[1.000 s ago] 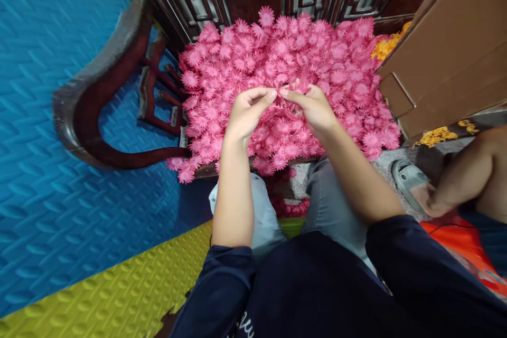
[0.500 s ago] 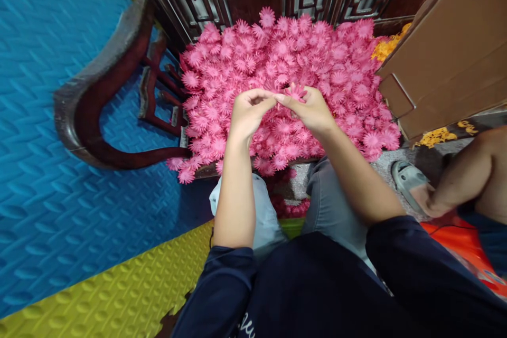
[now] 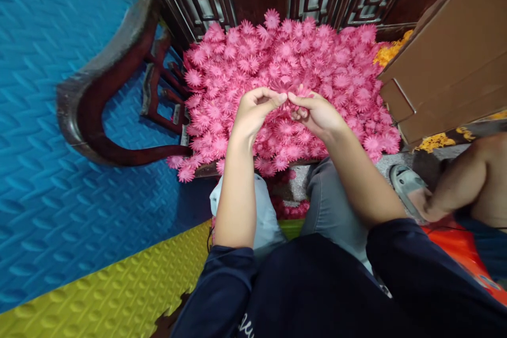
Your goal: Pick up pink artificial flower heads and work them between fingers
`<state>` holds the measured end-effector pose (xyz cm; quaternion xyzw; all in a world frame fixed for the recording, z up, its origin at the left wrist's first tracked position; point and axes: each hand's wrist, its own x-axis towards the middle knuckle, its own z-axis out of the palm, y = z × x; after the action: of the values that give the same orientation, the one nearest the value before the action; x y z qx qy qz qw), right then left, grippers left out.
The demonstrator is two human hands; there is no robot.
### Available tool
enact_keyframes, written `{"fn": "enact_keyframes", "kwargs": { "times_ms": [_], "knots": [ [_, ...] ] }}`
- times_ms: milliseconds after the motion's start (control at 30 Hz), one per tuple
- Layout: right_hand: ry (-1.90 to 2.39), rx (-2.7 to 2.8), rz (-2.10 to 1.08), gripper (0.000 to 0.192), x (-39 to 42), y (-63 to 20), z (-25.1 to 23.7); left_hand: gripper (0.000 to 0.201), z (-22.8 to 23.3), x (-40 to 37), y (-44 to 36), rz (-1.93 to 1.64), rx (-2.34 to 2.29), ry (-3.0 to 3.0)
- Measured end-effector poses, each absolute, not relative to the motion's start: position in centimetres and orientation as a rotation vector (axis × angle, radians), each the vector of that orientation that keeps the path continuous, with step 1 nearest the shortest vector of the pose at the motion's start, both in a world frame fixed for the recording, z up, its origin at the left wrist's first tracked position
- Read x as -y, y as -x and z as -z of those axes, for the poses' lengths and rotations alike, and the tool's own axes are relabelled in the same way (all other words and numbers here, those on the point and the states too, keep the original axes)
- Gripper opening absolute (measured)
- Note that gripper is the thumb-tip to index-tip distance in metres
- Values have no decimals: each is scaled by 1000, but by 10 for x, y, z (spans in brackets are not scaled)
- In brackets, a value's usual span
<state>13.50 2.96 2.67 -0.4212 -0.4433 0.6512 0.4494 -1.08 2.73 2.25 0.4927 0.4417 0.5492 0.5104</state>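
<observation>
A big heap of pink fabric flowers (image 3: 325,63) covers a dark wooden chair seat in front of me. Above its middle, my left hand (image 3: 253,113) and my right hand (image 3: 317,113) meet fingertip to fingertip. Between them they pinch a single pink flower (image 3: 293,96); my right hand's fingers curl around it, and most of it is hidden. My left thumb and forefinger touch its edge. Both forearms reach out over my grey-trousered knees.
The chair's curved wooden armrest (image 3: 99,84) arcs out to the left over blue foam floor mats (image 3: 47,169). A brown cardboard box (image 3: 447,58) stands at the right, with yellow flowers (image 3: 435,141) beside it. Another person's leg (image 3: 467,179) and grey sandal (image 3: 406,182) are at the right.
Both hands have dropped slightly toward the heap, and the flower, earlier showing above my right fingers, is now tucked lower between the fingertips.
</observation>
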Motion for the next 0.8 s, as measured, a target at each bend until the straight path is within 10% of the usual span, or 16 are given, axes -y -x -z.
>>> {"fn": "enact_keyframes", "kwargs": {
  "times_ms": [800],
  "knots": [
    [1054,1068,-1528,34,-30,-132,-26,24,-20,-29,7,-1358,-1028,-1197]
  ]
}}
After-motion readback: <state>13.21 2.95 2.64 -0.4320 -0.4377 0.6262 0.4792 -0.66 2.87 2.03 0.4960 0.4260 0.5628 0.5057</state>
